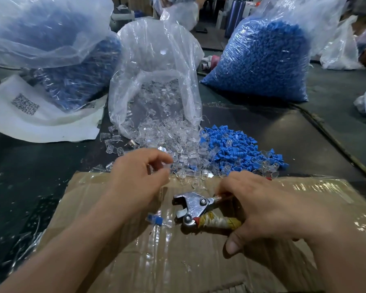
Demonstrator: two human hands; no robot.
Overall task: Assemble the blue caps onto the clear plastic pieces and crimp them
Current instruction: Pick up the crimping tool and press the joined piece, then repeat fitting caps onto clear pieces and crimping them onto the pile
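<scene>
At lower center the right hand (262, 206) clamps the pliers (197, 208). The left hand (135, 176) curls over the clear pieces (167, 140) (pinching 1? cannot tell). The blue caps (237, 149) lie center right. A slick clear piece may slip from the fingertips.

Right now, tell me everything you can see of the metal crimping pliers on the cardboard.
The silvery metal crimping pliers lie on the tape-covered brown cardboard sheet, head pointing left, jaws apart. The steel head shows two round rivets. Yellowish-white wrapping with a red patch covers the lower handle. The right hand grips the handles. A blue-capped clear piece lies just left, not touching.
</scene>
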